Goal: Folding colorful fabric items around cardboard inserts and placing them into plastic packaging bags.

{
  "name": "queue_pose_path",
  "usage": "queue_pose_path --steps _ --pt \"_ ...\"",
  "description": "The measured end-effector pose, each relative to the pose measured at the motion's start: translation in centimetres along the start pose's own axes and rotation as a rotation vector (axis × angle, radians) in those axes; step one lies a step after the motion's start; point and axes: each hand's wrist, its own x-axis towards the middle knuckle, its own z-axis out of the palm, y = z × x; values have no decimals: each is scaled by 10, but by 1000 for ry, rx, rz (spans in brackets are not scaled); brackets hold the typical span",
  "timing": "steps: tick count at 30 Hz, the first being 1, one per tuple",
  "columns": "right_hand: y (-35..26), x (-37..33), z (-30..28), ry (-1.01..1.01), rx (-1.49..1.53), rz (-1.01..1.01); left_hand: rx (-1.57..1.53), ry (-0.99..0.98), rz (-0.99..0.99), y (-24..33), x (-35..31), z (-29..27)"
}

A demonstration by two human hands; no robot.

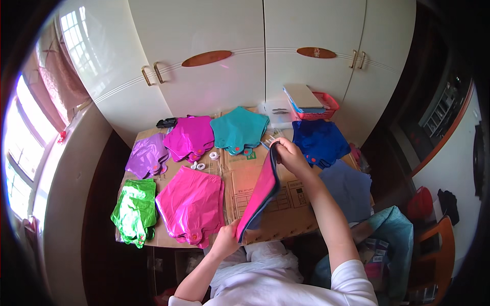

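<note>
Between my two hands a floppy pink piece with a dark blue-grey layer (261,194) is stretched on a slant above the cardboard. At its lower end my left hand (225,241) is closed on the edge. My right hand (292,157) grips the upper end, farther away and to the right. On the left lies a stack of shiny pink pieces with angled edges (193,201), and to the right a flat grey-blue piece (345,186). What the two layers are made of I cannot tell.
Around the cardboard-covered table (237,176) lie green (135,209), lilac (147,155), magenta (189,135), teal (240,128) and dark blue (319,140) stacks. Small white rings (199,166) sit among them. A red basket (329,104) stands at the back; a teal bag (390,229) is right.
</note>
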Motion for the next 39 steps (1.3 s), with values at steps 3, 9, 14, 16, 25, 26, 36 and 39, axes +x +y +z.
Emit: queue_pose_path --steps 3,9,14,16,25,26,36,39 --pt "-5 11 4 32 -293 -73 -588 -93 -300 -12 5 13" --pt "53 38 23 -180 -862 -13 -1403 -318 -639 -9 4 53" --pt "73 29 39 -182 -926 77 -1567 -281 -807 -12 10 63" --pt "75 27 40 -169 -943 106 -1552 -275 -831 -9 13 61" --pt "63 -14 56 95 -914 -198 -1450 -169 -843 -6 32 55" --pt "62 -31 60 37 -903 -236 -1449 -173 -854 -5 33 55" --pt "66 -86 72 -20 -1017 -356 -1404 -165 -846 -3 32 55" --pt "68 -86 72 -11 -1026 -377 -1364 -199 -845 -3 32 52"
